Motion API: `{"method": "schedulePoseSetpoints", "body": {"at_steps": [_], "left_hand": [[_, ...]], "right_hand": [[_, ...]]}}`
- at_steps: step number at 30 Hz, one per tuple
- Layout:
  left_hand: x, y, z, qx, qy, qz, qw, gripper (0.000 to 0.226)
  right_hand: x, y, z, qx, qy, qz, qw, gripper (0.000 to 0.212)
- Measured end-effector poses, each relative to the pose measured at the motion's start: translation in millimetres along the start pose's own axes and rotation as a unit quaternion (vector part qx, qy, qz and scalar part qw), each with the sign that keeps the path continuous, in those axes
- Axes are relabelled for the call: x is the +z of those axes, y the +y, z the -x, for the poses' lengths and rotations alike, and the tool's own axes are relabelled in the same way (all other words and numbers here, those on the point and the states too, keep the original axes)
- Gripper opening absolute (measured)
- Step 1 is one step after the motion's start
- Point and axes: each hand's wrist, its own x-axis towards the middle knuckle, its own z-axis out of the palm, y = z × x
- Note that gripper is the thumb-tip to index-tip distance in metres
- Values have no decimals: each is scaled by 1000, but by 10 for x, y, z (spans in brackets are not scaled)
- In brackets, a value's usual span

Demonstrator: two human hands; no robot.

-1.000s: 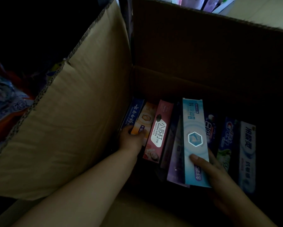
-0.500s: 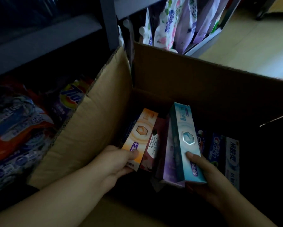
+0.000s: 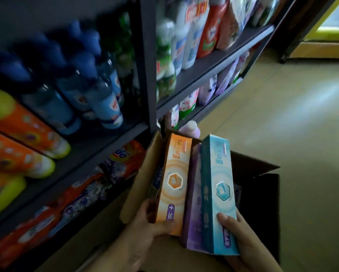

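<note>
Left hand [image 3: 145, 226] grips the lower end of an orange toothpaste box [image 3: 174, 185]; right hand [image 3: 237, 236] grasps a teal toothpaste box [image 3: 217, 193] and a purple box [image 3: 194, 203] pressed together. All three are held above the open cardboard carton [image 3: 262, 173], beside the shelving [image 3: 145, 65].

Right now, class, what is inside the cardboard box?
A blue carton shows by the left flap and a pale carton at the right. The orange carton, purple carton and teal carton, held over the box, hide the rest.
</note>
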Motion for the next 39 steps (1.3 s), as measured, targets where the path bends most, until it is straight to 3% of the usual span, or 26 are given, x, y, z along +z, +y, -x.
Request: {"method": "schedulePoseSetpoints", "body": {"at_steps": [1,5,11,17,20,23,25,31,33,35,39], "left_hand": [[48,103,231,-3,-12,-5,1000,98],[309,501,1193,-25,-94,7,995,89],[688,928,2509,29,-169,-32,985,97],[1052,1065,3463,106,-127,-7,986,82],[1055,1001,3676,161,-121,-18,979,94],[1006,1001,3821,182,-72,-15,981,109],[959,1083,3916,188,-42,-13,981,106],[605,1513,4120,204,-22,-42,978,89],[420,1664,4120,208,-37,-27,977,96],[248,1798,4103,221,-54,-22,974,105],[-37,2009,4075,255,-53,-47,964,110]], "right_hand": [[110,-123,208,-1,-4,4,1000,120],[540,-598,1043,-7,-18,31,999,121],[1105,-1189,2260,-12,-48,64,997,123],[1528,-1458,3090,-47,-101,112,987,118],[1692,-1466,3292,-68,-107,132,983,114],[1898,-1457,3405,-87,-95,164,978,93],[2050,-1445,3437,-96,-81,179,976,75],[2581,-1427,3377,-120,-98,178,972,61],[2800,-1402,3313,-127,-110,173,970,57],[3024,-1359,3232,-136,-112,171,969,62],[3374,-1235,2993,-166,-111,171,965,107]]}}
